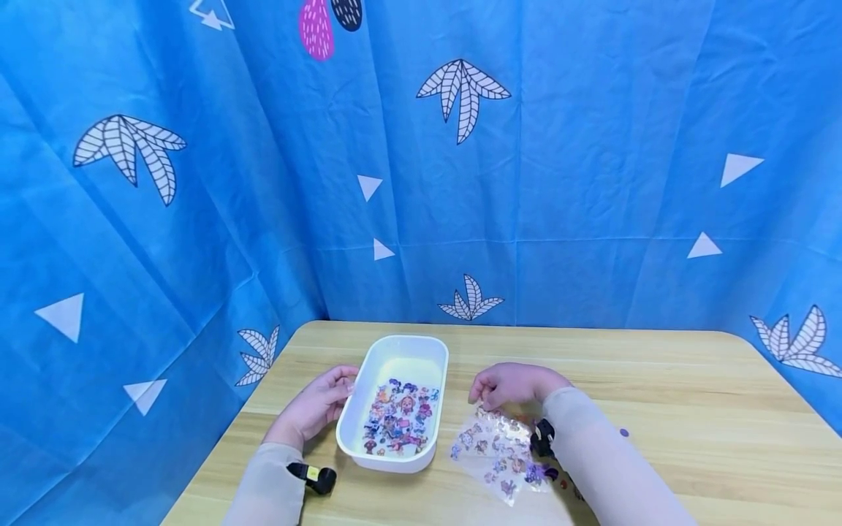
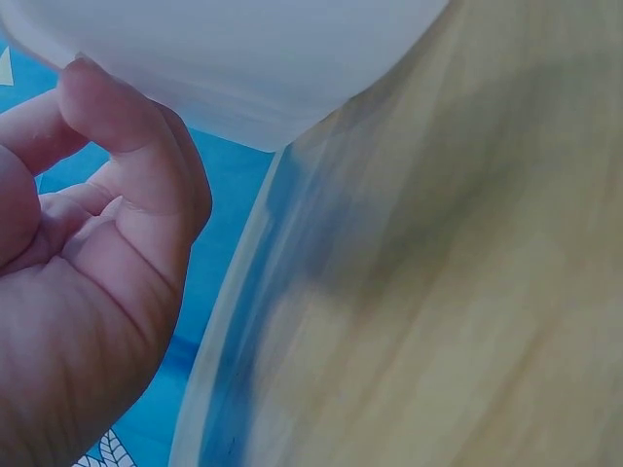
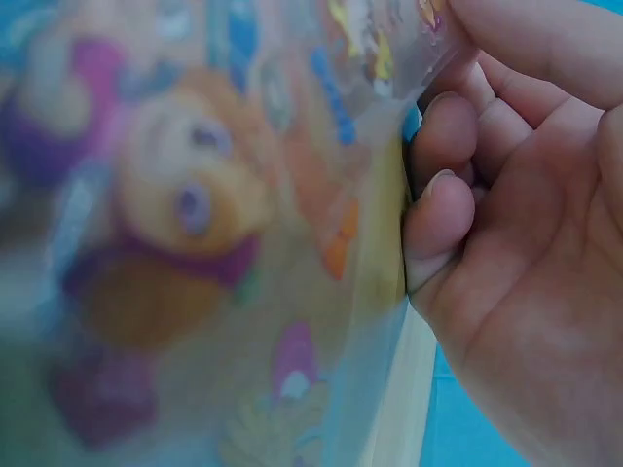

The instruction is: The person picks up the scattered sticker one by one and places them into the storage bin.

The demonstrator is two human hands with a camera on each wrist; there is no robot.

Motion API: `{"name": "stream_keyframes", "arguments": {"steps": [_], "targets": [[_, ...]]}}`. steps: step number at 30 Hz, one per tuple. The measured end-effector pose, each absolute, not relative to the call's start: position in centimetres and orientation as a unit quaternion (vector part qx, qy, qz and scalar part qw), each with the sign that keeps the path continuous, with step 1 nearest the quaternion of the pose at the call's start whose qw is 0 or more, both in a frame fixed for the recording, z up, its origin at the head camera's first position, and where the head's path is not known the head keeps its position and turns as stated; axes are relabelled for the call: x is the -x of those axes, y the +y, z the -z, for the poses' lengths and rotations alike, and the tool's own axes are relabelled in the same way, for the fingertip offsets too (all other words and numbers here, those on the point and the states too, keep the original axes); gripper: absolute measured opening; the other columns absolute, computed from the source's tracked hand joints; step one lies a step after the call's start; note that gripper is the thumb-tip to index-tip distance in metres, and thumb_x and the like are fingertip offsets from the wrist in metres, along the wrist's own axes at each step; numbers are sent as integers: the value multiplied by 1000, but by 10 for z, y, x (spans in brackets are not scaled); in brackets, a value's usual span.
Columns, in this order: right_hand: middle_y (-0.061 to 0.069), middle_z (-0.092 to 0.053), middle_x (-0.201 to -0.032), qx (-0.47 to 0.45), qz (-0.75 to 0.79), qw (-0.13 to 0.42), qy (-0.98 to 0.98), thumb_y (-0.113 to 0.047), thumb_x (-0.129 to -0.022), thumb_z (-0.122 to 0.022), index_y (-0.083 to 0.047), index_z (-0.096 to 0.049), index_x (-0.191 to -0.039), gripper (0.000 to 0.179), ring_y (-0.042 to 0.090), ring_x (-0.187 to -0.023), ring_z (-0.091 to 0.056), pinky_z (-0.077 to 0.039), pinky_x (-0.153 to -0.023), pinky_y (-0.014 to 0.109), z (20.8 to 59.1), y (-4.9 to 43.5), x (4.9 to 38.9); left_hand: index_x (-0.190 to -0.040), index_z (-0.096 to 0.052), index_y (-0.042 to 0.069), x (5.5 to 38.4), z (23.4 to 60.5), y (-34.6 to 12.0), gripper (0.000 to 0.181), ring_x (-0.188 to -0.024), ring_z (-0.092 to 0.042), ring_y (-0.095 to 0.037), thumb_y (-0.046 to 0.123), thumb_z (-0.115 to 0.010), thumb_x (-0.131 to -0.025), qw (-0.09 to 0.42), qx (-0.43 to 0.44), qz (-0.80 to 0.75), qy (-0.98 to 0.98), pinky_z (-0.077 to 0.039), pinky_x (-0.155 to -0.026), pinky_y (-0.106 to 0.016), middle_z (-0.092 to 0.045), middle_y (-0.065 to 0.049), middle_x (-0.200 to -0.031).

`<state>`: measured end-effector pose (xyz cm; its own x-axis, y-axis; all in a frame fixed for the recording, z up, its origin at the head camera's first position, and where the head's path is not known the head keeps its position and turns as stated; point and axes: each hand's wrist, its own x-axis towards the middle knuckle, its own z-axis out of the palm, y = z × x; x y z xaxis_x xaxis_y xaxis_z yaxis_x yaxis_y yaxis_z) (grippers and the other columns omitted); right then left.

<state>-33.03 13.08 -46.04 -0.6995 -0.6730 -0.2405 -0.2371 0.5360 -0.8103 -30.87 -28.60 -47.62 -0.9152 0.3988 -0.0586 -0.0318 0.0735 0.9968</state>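
My left hand (image 1: 317,403) grips the left side of a white rectangular tray (image 1: 388,463), thumb and fingers at its rim. In the left wrist view the curled fingers (image 2: 122,136) meet the tray's white wall (image 2: 263,78). Inside the tray lie many small colourful cartoon stickers (image 1: 397,424), bunched toward the near end. To the right of the tray, my right hand (image 1: 513,385) pinches the top edge of a clear sheet of cartoon stickers (image 1: 493,446), which hangs down toward me. Close up in the right wrist view, the sheet (image 3: 195,214) shows blurred cartoon characters.
Dark purple pieces (image 1: 541,473) lie beside the sheet under my right forearm. A small purple dot (image 1: 624,432) sits farther right on the wooden table (image 1: 697,394). A blue patterned curtain (image 1: 579,146) surrounds the table's back and sides.
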Motion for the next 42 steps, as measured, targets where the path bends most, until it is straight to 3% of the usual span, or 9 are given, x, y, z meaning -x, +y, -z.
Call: {"name": "stream_keyframes", "arguments": {"steps": [5,11,17,20,25,42], "targets": [[2,-65,-90,286,378,262,841,-4,-88,-70,-13,-68,-98,13,20,-86,-59,-48,-86,46,458,130,329,-143,-40,-7,309,477,-287,47,-94,-66,-23,14,-56,-104,161,-126,-671,713,-59,-80,-36,-63,-17,-113],[-1,-67,-92,286,372,255,846,-14,-91,-68,-15,-66,-89,4,21,-92,-61,-46,-91,49,460,130,328,-142,-41,-6,308,476,-286,47,-94,-66,-23,15,-57,-103,159,-121,-668,716,-58,-80,-36,-63,-16,-113],[-7,-70,-92,297,343,232,860,-25,-98,-63,-23,-73,-91,12,15,-95,-61,-42,-100,52,456,132,329,-142,-41,-6,308,475,-285,47,-92,-66,-23,14,-58,-103,158,-120,-669,716,-58,-80,-35,-63,-16,-111],[-5,-70,-88,296,343,220,864,-25,-99,-63,-23,-75,-92,14,17,-89,-63,-47,-94,49,452,133,328,-142,-41,-7,307,475,-285,47,-92,-66,-23,13,-58,-102,161,-119,-671,714,-58,-80,-36,-63,-16,-111],[3,-69,-83,289,359,211,862,-20,-100,-62,-18,-76,-92,15,25,-79,-63,-52,-74,39,447,133,327,-142,-41,-7,306,475,-285,46,-93,-66,-23,13,-57,-103,161,-120,-670,715,-58,-81,-36,-63,-16,-112],[1,-65,-77,300,373,190,857,-21,-100,-62,-15,-69,-89,15,17,-68,-59,-53,-68,37,426,142,322,-141,-41,-7,305,475,-285,45,-94,-67,-23,13,-56,-103,159,-122,-672,713,-59,-81,-36,-63,-17,-113]]}}
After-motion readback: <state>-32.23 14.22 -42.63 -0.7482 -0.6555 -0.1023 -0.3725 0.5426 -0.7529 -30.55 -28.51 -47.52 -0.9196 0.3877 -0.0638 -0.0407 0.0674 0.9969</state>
